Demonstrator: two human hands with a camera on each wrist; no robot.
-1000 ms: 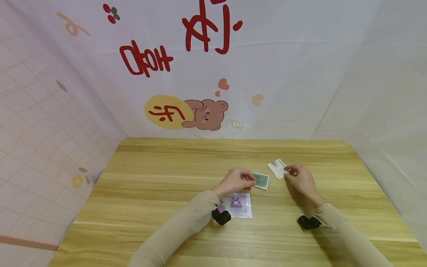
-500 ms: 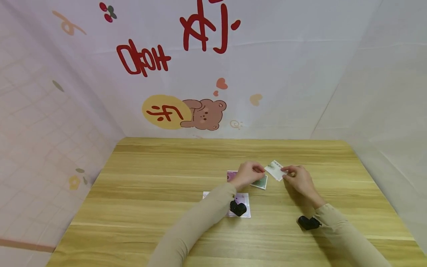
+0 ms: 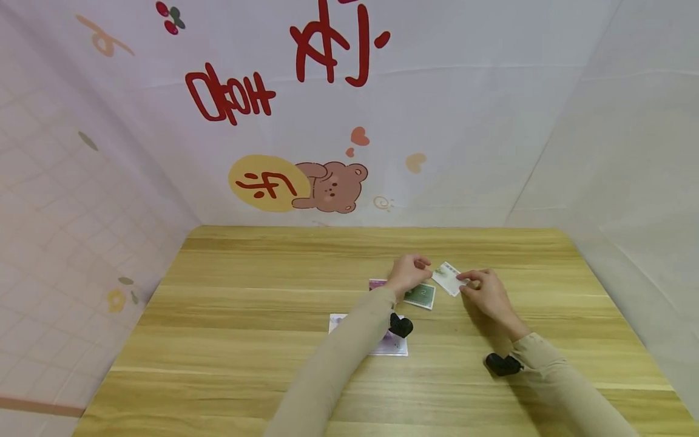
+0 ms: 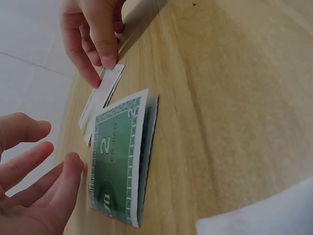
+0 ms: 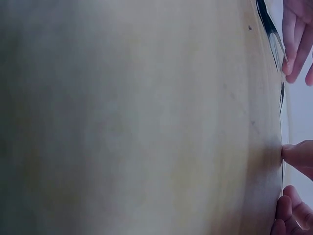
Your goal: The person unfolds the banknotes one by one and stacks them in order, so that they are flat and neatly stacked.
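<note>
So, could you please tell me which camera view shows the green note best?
The left wrist view: the green note appears large, its printed 2 easily readable. The head view shows it small, partly hidden by the left hand; the right wrist, apparently only its edge.

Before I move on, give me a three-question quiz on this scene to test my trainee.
1. True or false: the fingertips of the right hand touch the white printed note.

2. Multiple choice: which numeral is printed on the green jiao banknote?
A) 5
B) 2
C) 10

3. Short answer: in the head view, what partly hides the pale purple note?

Key:
1. True.
2. B.
3. The left sleeve and the black wrist camera on that arm.
</note>
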